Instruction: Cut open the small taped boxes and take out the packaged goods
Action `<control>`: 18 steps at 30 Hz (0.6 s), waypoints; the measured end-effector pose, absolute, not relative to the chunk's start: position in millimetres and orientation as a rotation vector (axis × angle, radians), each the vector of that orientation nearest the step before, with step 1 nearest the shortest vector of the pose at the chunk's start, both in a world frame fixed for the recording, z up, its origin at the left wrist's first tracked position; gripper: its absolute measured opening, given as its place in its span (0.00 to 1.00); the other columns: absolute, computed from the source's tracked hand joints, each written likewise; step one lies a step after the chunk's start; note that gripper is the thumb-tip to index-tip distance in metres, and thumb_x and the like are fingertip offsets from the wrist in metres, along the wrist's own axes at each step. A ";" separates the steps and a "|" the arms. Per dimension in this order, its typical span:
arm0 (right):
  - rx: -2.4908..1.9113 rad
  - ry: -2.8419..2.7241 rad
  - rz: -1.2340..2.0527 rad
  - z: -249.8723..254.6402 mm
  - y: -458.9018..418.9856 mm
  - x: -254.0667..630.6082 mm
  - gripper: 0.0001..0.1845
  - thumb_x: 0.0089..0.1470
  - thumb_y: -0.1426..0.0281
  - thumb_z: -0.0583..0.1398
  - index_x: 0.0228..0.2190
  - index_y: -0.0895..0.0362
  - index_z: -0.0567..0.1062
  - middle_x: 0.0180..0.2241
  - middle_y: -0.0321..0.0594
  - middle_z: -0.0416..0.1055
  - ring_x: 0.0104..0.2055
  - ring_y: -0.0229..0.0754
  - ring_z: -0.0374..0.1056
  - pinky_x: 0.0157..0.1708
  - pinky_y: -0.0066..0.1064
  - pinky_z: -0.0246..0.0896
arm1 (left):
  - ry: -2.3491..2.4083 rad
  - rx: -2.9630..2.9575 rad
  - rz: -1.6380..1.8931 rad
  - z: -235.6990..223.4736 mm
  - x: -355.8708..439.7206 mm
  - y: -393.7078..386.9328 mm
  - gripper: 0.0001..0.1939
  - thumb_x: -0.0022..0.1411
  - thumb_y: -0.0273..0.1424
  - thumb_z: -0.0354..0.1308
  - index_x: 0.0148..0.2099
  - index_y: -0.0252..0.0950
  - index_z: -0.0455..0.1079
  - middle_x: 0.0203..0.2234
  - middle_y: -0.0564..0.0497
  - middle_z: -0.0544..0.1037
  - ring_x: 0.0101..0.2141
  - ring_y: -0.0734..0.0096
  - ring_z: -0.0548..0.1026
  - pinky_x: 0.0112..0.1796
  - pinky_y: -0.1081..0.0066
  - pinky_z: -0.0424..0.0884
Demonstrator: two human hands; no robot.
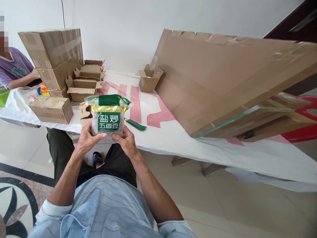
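Note:
A clear plastic snack bag (108, 115) with a green and gold top and a green label is held upright over my lap, in front of the table's edge. My left hand (86, 140) grips its lower left side with the fingers wrapped round it. My right hand (126, 141) grips its lower right side, thumb pressed on the front. Just right of the bag a green-handled tool (135, 124) lies on the white cloth (173, 138).
Small open cartons (83, 90) and a sealed one (51, 109) stand on the table at left, beside a tall taped box (55, 54). One open carton (149, 80) sits further back. Large flat cardboard sheets (223, 79) lean at right. A seated person (15, 67) is at far left.

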State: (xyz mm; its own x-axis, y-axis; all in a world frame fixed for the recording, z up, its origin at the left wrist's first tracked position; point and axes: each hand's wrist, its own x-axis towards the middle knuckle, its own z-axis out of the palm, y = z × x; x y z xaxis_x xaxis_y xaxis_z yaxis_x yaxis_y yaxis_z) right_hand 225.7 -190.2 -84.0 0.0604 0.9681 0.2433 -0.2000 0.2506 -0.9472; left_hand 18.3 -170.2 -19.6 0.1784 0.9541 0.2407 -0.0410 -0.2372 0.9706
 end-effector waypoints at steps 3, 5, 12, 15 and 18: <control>-0.884 -1.198 1.145 -83.1 -189.9 231.0 0.33 0.50 0.49 0.81 0.51 0.49 0.82 0.49 0.39 0.87 0.52 0.52 0.81 0.57 0.42 0.79 | 1.007 1.393 1.228 -17.5 18.2 -171.1 0.37 0.39 0.46 0.91 0.48 0.34 0.85 0.41 0.44 0.91 0.43 0.50 0.88 0.46 0.59 0.85; -0.883 -1.243 1.208 -80.6 -188.1 234.8 0.32 0.50 0.51 0.82 0.50 0.50 0.82 0.47 0.38 0.86 0.50 0.51 0.80 0.55 0.41 0.79 | 1.018 1.333 1.233 -19.1 16.9 -173.1 0.36 0.37 0.45 0.92 0.46 0.34 0.85 0.39 0.44 0.91 0.39 0.52 0.88 0.43 0.60 0.85; -0.736 -1.442 1.508 -70.0 -165.6 250.2 0.37 0.45 0.52 0.86 0.53 0.51 0.86 0.49 0.40 0.87 0.51 0.51 0.83 0.55 0.42 0.80 | 1.024 1.211 1.318 -28.9 -3.3 -174.4 0.28 0.36 0.39 0.92 0.40 0.35 0.88 0.38 0.44 0.92 0.37 0.53 0.89 0.44 0.58 0.89; -0.784 -1.463 1.501 -74.8 -148.9 262.1 0.33 0.48 0.48 0.83 0.50 0.53 0.89 0.45 0.44 0.88 0.45 0.50 0.84 0.51 0.43 0.81 | 1.039 1.195 1.466 -15.6 -22.5 -165.0 0.29 0.34 0.41 0.92 0.38 0.37 0.88 0.35 0.46 0.91 0.35 0.54 0.89 0.43 0.58 0.90; -0.934 -1.419 1.282 -86.4 -129.6 277.7 0.22 0.58 0.48 0.77 0.39 0.53 0.89 0.36 0.43 0.87 0.37 0.47 0.81 0.43 0.40 0.80 | 1.055 1.230 1.720 22.4 -46.6 -147.3 0.34 0.32 0.44 0.91 0.43 0.41 0.86 0.34 0.51 0.90 0.37 0.55 0.89 0.48 0.56 0.90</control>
